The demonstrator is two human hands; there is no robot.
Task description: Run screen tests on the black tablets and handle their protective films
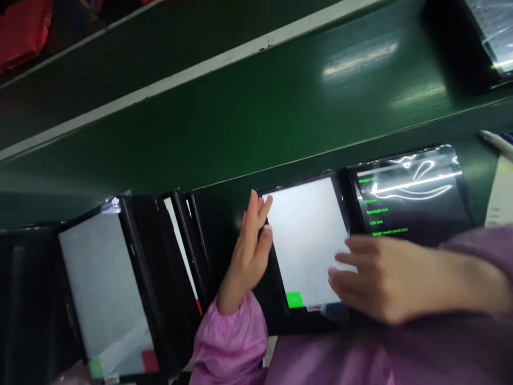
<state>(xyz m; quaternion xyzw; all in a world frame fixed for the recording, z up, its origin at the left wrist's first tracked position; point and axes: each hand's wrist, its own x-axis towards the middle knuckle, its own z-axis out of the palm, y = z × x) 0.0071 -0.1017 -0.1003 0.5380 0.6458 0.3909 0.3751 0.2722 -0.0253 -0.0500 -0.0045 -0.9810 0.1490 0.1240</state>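
A tablet (306, 235) with a lit white screen and a green block at its lower left lies in front of me. Along its left edge is my left hand (250, 248), fingers stretched out and the thumb by the screen's border; it grips nothing. From the right, my right hand (380, 275) reaches over the tablet's lower right part, slightly blurred. Its fingers are apart and hold nothing; whether they touch the screen I cannot tell. Just right of that tablet lies a second tablet (412, 192) with a dark screen and green text lines, its lower part hidden behind my right hand.
To the left, a tablet with a pale grey screen (106, 289) leans at the front of several more tablets (182, 251) standing on edge. A further screen device (495, 32) is at the upper right. A pen (497, 141) and paper (500, 190) lie at the right edge of the green bench (224, 128).
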